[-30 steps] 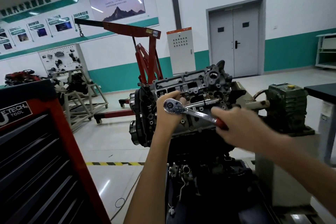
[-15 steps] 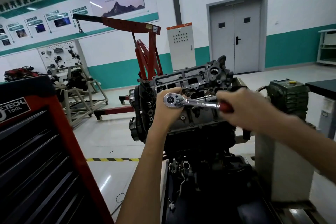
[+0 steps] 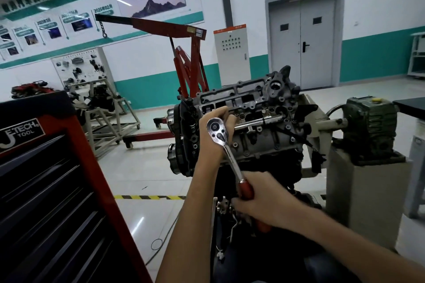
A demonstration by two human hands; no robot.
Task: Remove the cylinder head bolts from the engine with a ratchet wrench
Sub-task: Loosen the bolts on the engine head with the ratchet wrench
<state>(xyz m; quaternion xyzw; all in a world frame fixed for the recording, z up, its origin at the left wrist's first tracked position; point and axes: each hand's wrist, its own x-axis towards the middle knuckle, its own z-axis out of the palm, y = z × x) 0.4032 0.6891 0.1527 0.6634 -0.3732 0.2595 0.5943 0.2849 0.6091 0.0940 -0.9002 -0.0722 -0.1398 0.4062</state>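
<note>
Diagonally, ratchet wrench (image 3: 230, 156) in right hand (image 3: 264, 207)

right hand (image 3: 264, 202) swinging ratchet wrench (image 3: 226, 151) handle from far-right down toward near | wrench head staying under left hand (image 3: 212, 128) on engine (image 3: 259, 126)

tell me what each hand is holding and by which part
Both hold the ratchet wrench: the right hand grips its red handle, the left hand curls round it behind the chrome head.
</note>
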